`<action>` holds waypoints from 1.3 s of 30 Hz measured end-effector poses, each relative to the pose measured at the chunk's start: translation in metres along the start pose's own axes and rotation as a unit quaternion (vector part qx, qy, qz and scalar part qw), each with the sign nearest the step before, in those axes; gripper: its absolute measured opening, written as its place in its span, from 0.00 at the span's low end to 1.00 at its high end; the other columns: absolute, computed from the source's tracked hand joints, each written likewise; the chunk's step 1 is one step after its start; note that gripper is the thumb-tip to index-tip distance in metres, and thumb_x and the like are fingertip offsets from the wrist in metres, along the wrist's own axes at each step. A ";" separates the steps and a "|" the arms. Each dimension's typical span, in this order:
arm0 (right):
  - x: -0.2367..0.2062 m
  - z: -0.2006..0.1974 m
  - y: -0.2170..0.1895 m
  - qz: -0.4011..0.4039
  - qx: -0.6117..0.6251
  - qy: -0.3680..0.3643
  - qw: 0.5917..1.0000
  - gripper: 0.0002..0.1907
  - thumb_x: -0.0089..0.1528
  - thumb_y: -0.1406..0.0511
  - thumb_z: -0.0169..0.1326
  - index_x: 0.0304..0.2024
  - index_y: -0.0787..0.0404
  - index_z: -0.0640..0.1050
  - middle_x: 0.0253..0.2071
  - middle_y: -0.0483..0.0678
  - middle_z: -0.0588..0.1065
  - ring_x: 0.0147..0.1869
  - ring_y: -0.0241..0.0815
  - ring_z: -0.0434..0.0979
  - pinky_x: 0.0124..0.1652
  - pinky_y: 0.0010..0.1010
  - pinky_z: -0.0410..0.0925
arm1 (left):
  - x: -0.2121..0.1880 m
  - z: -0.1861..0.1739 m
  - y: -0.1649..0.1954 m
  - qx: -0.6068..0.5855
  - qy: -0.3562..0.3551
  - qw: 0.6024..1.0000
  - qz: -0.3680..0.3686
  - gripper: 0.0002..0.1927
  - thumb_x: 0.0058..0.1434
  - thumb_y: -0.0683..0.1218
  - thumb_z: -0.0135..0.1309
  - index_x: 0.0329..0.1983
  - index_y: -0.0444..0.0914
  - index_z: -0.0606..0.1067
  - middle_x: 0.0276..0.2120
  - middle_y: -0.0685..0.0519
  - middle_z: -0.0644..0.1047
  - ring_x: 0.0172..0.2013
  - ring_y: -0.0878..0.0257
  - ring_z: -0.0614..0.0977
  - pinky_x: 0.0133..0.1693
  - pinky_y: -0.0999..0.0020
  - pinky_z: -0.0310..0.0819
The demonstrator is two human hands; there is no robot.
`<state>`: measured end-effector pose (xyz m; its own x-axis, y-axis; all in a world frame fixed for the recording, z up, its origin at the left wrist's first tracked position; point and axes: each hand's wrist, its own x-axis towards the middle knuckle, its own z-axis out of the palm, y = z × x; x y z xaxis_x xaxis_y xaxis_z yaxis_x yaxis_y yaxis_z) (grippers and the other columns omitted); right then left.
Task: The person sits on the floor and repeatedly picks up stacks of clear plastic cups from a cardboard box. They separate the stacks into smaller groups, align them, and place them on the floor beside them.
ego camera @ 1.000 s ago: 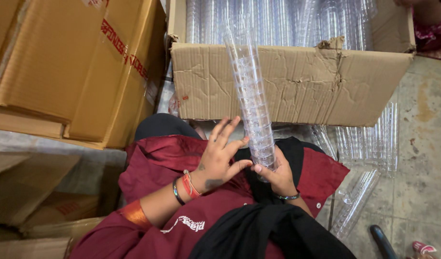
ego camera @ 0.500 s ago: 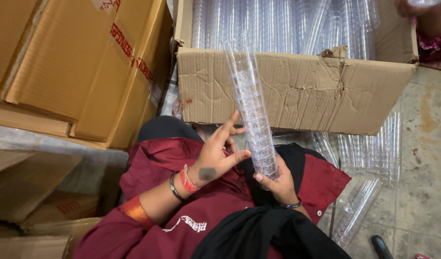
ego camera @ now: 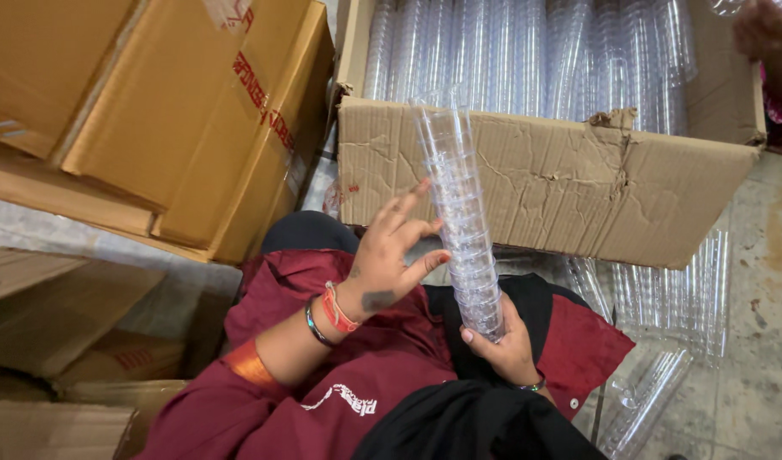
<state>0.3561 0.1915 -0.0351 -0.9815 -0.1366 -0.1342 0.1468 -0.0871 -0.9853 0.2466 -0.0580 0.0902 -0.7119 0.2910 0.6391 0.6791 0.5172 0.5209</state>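
The right hand [ego camera: 503, 347] cups the bottom of a tall stack of clear plastic cups [ego camera: 459, 217], fingers wrapped round its base, holding it tilted slightly, its top leaning left against the torn front flap of the open carton [ego camera: 544, 183]. The left hand [ego camera: 389, 260] rests against the stack's left side about halfway up, fingers spread wide and lifted, thumb tip touching the cups; it grips nothing. Both wrists sit over the maroon-clothed lap [ego camera: 357, 375]. The carton behind is packed with more cup stacks, its flap just beyond the held stack. Folded brown boxes [ego camera: 161, 119] crowd the left. More cup stacks [ego camera: 672, 298] lie on the floor [ego camera: 765, 341] at right, where another person's hand [ego camera: 761, 30] shows near the carton's far corner.
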 end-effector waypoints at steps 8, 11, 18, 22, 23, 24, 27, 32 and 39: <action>-0.001 -0.009 0.014 -0.129 -0.207 0.046 0.969 0.43 0.52 0.63 0.68 0.66 0.70 0.65 0.53 0.52 0.77 0.55 0.41 0.78 0.55 0.31 0.69 | 0.007 -0.001 -0.007 -0.176 0.010 0.959 -0.224 0.42 0.60 0.56 0.65 0.72 0.36 0.64 0.49 0.50 0.82 0.37 0.61 0.80 0.42 0.68 0.77; -0.004 -0.014 0.020 -0.157 -0.234 0.065 0.957 0.45 0.51 0.62 0.69 0.66 0.70 0.64 0.56 0.54 0.76 0.58 0.44 0.77 0.57 0.33 0.68 | 0.009 0.000 -0.013 -0.235 -0.001 0.945 -0.229 0.36 0.64 0.56 0.62 0.71 0.39 0.66 0.47 0.49 0.81 0.47 0.66 0.84 0.47 0.70 0.80; 0.009 -0.018 0.012 -0.071 -0.325 0.009 0.943 0.44 0.51 0.59 0.70 0.65 0.64 0.67 0.56 0.55 0.77 0.60 0.47 0.77 0.58 0.36 0.68 | 0.020 0.004 -0.038 -0.543 0.078 0.790 -0.272 0.35 0.60 0.48 0.67 0.65 0.41 0.63 0.54 0.46 0.76 0.55 0.60 0.77 0.59 0.64 0.72; 0.028 -0.011 -0.002 -0.159 -0.370 -0.005 0.915 0.53 0.50 0.55 0.71 0.70 0.66 0.59 0.64 0.62 0.69 0.67 0.58 0.70 0.63 0.43 0.63 | -0.004 0.029 -0.022 -0.395 0.007 0.884 -0.248 0.36 0.58 0.47 0.69 0.66 0.34 0.66 0.58 0.48 0.75 0.60 0.60 0.75 0.63 0.65 0.68; 0.033 -0.006 -0.003 -0.217 -0.345 0.011 0.913 0.57 0.50 0.55 0.71 0.72 0.68 0.56 0.67 0.66 0.65 0.69 0.62 0.67 0.64 0.45 0.61 | -0.013 0.036 -0.014 -0.341 -0.006 0.909 -0.241 0.36 0.58 0.47 0.69 0.66 0.32 0.67 0.59 0.47 0.76 0.62 0.59 0.75 0.65 0.65 0.66; 0.040 0.000 -0.003 -0.247 -0.313 0.009 0.917 0.57 0.51 0.56 0.71 0.73 0.67 0.54 0.69 0.66 0.63 0.70 0.63 0.66 0.65 0.45 0.60 | -0.021 0.041 -0.008 -0.348 -0.002 0.903 -0.251 0.36 0.58 0.47 0.69 0.66 0.33 0.67 0.59 0.47 0.76 0.61 0.60 0.76 0.64 0.65 0.67; 0.061 0.029 0.007 -0.277 -0.199 0.051 0.939 0.51 0.59 0.58 0.68 0.75 0.63 0.54 0.71 0.61 0.65 0.72 0.57 0.70 0.68 0.43 0.65 | -0.029 0.048 0.004 -0.372 0.025 0.892 -0.254 0.37 0.58 0.47 0.69 0.67 0.33 0.67 0.59 0.47 0.76 0.61 0.59 0.76 0.64 0.65 0.69; 0.080 0.054 0.030 -0.336 -0.221 0.068 0.913 0.47 0.61 0.63 0.68 0.75 0.60 0.55 0.65 0.59 0.69 0.66 0.57 0.73 0.64 0.42 0.68 | -0.007 0.007 -0.010 -0.388 0.211 0.896 -0.046 0.34 0.71 0.55 0.59 0.73 0.35 0.64 0.62 0.49 0.74 0.62 0.59 0.76 0.66 0.64 0.72; 0.073 0.039 0.026 -0.369 -0.270 0.082 0.886 0.49 0.59 0.62 0.68 0.75 0.57 0.55 0.60 0.59 0.73 0.61 0.58 0.77 0.60 0.42 0.70 | -0.012 -0.001 -0.010 -0.495 0.097 0.857 -0.101 0.36 0.66 0.50 0.67 0.72 0.35 0.63 0.61 0.48 0.73 0.62 0.59 0.77 0.66 0.60 0.73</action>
<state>0.2929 0.1412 -0.0668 -0.7968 -0.0894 0.5976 -0.5787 0.3976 -0.7121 0.2485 -0.0672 0.0774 -0.8552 0.0869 0.5110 0.4325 -0.4238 0.7958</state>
